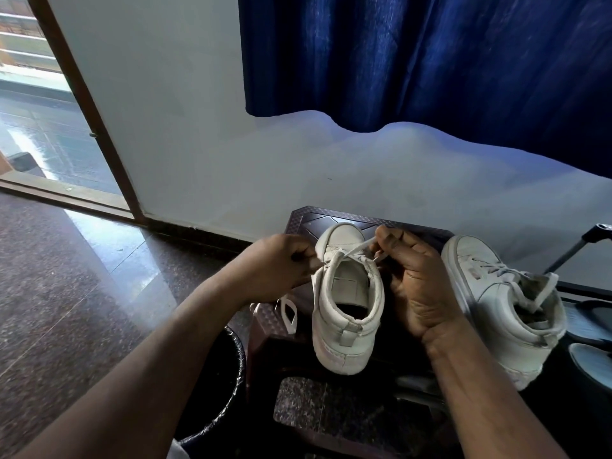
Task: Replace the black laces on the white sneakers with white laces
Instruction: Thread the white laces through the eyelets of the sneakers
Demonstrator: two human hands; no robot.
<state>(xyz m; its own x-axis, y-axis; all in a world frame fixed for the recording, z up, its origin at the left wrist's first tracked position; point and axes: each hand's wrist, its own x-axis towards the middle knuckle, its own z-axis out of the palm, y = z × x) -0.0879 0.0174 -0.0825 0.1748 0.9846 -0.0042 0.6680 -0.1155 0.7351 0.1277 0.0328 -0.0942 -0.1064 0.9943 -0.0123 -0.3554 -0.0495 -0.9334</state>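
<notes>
- Against the far wall [172, 120], a dark blue curtain [430, 61] hangs across the upper right, and a polished speckled floor [66, 276] spreads out to the left.
- Below the wall stands a dark patterned stool [334, 216], with a bin [231, 369] lined in black plastic just beside its left edge.
- On the stool sits the middle sneaker [344, 329], white and scuffed. Its heel is toward the camera, its toe points at the wall, and its opening gapes.
- The second sneaker [496, 293], white and already laced in a pale lace, lies tilted just to the right of the right hand.
- The right hand [414, 279] is beside the middle sneaker's right flank, palm toward the shoe. Its fingers are curled and pinch one end of the lace near the tongue.
- The left hand [275, 263] is at the shoe's left flank, its fingers clenched around the other run of lace.
- The white lace [359, 245], flat and thin, stretches taut across the top eyelets between the two hands. A loose loop dangles below the left hand.
</notes>
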